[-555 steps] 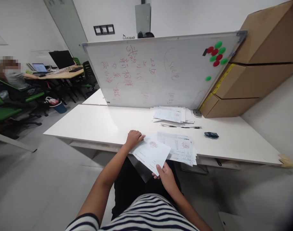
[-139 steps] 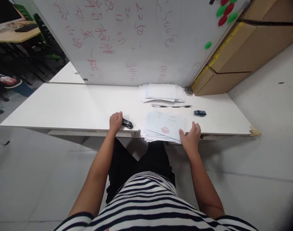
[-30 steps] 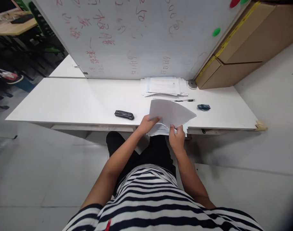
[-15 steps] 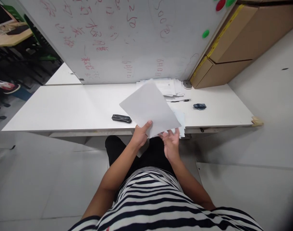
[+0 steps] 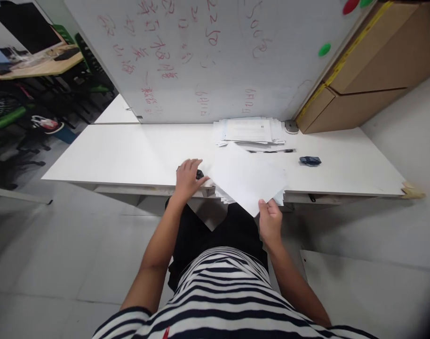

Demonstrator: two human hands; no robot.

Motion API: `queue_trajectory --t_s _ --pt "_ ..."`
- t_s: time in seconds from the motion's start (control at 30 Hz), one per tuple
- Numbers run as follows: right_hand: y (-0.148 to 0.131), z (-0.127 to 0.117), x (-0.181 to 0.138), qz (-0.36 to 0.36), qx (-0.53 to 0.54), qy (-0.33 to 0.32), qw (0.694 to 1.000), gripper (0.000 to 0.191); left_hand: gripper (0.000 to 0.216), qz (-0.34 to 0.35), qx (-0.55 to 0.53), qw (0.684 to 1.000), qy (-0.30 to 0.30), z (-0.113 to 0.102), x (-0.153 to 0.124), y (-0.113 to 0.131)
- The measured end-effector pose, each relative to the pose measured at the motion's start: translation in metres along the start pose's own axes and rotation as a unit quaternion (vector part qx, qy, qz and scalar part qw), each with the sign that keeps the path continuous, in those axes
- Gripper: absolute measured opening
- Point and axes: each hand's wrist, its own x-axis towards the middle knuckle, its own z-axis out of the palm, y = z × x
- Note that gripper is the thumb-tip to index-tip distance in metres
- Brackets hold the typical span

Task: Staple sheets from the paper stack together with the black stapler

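My right hand point(image 5: 270, 220) pinches the near corner of white sheets of paper point(image 5: 248, 176), thumb on top. The sheets lie tilted over other papers point(image 5: 224, 195), whose edges stick out past the front of the white table. My left hand point(image 5: 187, 179) is over a black stapler point(image 5: 200, 174), thumb and fingers apart. Most of the stapler is hidden under that hand; one end shows between thumb and fingers. I cannot tell whether the hand touches it.
Behind the sheets lie a paper stack point(image 5: 248, 131), a pen point(image 5: 289, 150) and a round grey object point(image 5: 291, 126). A dark blue item point(image 5: 310, 161) sits to the right. Cardboard boxes point(image 5: 363, 110) and a whiteboard point(image 5: 215, 61) stand along the back of the table point(image 5: 105, 155).
My left hand has let go of the sheets and moved left over the stapler. My right hand now grips the sheets, which have turned and come lower. The camera view has shifted left.
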Motion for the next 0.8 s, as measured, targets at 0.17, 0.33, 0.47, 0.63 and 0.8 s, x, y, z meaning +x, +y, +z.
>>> queue_trajectory --t_s 0.17,0.33,0.47,0.63,0.8 --pt "0.007 -0.001 -0.001 0.059 0.0 -0.027 0.998 0.036 0.043 0.003 0.126 0.987 -0.101 -0.016 0.025 -0.054" --pt "0.017 0.007 -0.003 0.106 0.041 -0.069 0.991 0.037 0.031 0.002 0.06 0.992 -0.115 -0.019 0.024 -0.059" --pt "0.021 0.01 -0.005 0.117 0.027 -0.084 0.989 0.04 0.029 -0.013 0.021 0.99 -0.136 -0.025 0.02 -0.05" --pt "0.021 0.01 -0.007 0.133 0.004 -0.076 0.988 0.039 0.031 -0.032 -0.01 0.99 -0.137 -0.027 0.019 -0.049" --pt "0.021 0.013 -0.01 0.14 0.028 -0.105 0.984 0.036 0.031 -0.03 -0.022 0.988 -0.147 -0.027 0.015 -0.047"
